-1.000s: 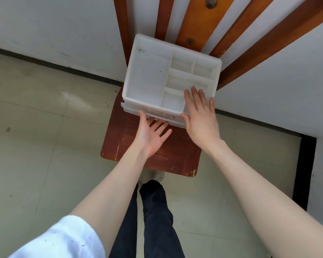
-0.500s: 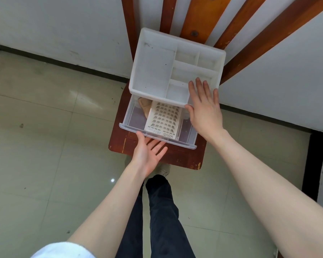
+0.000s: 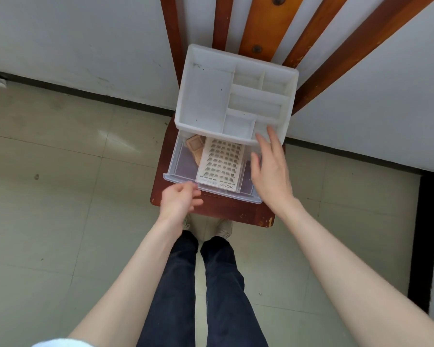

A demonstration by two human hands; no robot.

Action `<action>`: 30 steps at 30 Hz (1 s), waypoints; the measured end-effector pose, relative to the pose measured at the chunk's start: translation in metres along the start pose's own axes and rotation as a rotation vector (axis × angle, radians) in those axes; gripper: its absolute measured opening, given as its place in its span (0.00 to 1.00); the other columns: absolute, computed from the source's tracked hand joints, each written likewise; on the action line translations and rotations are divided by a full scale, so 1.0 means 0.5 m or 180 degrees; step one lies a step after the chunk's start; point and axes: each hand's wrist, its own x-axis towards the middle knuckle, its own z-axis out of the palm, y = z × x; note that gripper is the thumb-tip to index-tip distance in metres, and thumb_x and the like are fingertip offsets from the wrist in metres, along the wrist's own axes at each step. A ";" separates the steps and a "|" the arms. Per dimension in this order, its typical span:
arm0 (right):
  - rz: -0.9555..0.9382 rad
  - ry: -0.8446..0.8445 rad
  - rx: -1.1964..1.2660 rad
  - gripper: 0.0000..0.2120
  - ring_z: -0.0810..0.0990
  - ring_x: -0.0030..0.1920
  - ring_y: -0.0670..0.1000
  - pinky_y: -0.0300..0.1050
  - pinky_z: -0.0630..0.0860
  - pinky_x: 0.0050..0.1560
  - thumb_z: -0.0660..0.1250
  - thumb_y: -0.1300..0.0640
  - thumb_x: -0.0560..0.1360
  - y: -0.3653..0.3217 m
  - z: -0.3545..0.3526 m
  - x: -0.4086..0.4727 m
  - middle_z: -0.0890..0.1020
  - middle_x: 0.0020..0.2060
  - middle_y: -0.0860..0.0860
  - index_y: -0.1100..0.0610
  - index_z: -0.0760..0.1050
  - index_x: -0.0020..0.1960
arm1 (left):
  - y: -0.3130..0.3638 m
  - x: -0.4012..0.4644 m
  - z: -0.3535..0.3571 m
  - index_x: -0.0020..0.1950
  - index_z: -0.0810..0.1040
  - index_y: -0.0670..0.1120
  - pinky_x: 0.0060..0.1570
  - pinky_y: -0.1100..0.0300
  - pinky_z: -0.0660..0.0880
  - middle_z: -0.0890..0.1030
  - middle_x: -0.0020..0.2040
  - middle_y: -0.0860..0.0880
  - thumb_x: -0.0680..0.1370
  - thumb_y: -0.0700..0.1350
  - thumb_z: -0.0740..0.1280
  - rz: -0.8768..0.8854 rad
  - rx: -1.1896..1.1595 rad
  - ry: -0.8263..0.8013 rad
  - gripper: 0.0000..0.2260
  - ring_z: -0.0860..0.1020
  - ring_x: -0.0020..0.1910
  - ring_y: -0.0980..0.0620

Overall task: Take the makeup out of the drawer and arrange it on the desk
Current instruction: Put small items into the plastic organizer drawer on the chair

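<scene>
A white organizer (image 3: 206, 101) with several bare compartments stands on a red-brown chair seat (image 3: 226, 211). Its clear drawer (image 3: 176, 164) is pulled out toward me. Inside lie a card of false lashes (image 3: 221, 164) marked XOYO and, partly under the organizer, a tan compact (image 3: 194, 146). My left hand (image 3: 179, 200) is at the drawer's front lip, its fingers loosely curled and holding nothing. My right hand (image 3: 271, 171) hovers over the drawer's right side with straight fingers, the fingertips reaching the organizer's front edge.
Wooden chair-back slats (image 3: 261, 23) rise behind the organizer against a white wall. Pale floor tiles (image 3: 60, 196) surround the chair. My legs in dark trousers (image 3: 211, 284) and my shoes stand at the seat's front edge. A dark strip (image 3: 426, 234) runs along the floor at right.
The drawer has slid out further, showing the lash card and compact. My left hand has turned over from palm-up at the drawer front. My right hand has lifted off the organizer.
</scene>
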 end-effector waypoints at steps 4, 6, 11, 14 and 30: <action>0.0862 -0.0251 0.0679 0.19 0.71 0.64 0.54 0.41 0.65 0.65 0.57 0.61 0.79 -0.024 0.040 -0.046 0.70 0.65 0.56 0.62 0.65 0.69 | 0.040 0.012 0.001 0.57 0.78 0.46 0.59 0.54 0.72 0.81 0.53 0.47 0.78 0.42 0.59 0.1308 0.1223 0.0544 0.11 0.77 0.54 0.49; 0.1431 -0.0542 0.0780 0.21 0.69 0.66 0.55 0.46 0.65 0.66 0.56 0.58 0.80 -0.031 0.053 -0.030 0.69 0.67 0.57 0.62 0.62 0.71 | 0.049 0.025 0.020 0.64 0.73 0.43 0.61 0.56 0.67 0.78 0.60 0.45 0.79 0.41 0.60 0.1512 0.1709 0.0423 0.14 0.74 0.60 0.47; 0.2705 -0.1346 0.1726 0.23 0.71 0.66 0.57 0.49 0.67 0.66 0.56 0.54 0.80 -0.020 0.071 0.011 0.71 0.67 0.57 0.64 0.61 0.71 | 0.057 0.044 0.053 0.69 0.67 0.41 0.58 0.55 0.68 0.77 0.60 0.42 0.78 0.40 0.63 0.1296 0.2098 0.0050 0.19 0.73 0.62 0.43; 0.2615 -0.1262 0.1508 0.21 0.73 0.63 0.56 0.50 0.71 0.63 0.57 0.53 0.80 -0.010 0.064 0.010 0.74 0.64 0.57 0.63 0.66 0.68 | 0.065 0.035 0.053 0.63 0.73 0.43 0.52 0.58 0.70 0.80 0.51 0.46 0.77 0.42 0.65 0.1222 0.1881 -0.0112 0.15 0.76 0.56 0.47; 0.2549 -0.0881 0.2903 0.10 0.82 0.51 0.52 0.45 0.77 0.51 0.64 0.59 0.77 0.086 -0.088 -0.124 0.84 0.50 0.51 0.56 0.77 0.57 | 0.068 0.105 0.061 0.68 0.64 0.36 0.68 0.51 0.61 0.64 0.69 0.38 0.76 0.38 0.64 0.2435 0.3007 0.0282 0.21 0.60 0.71 0.41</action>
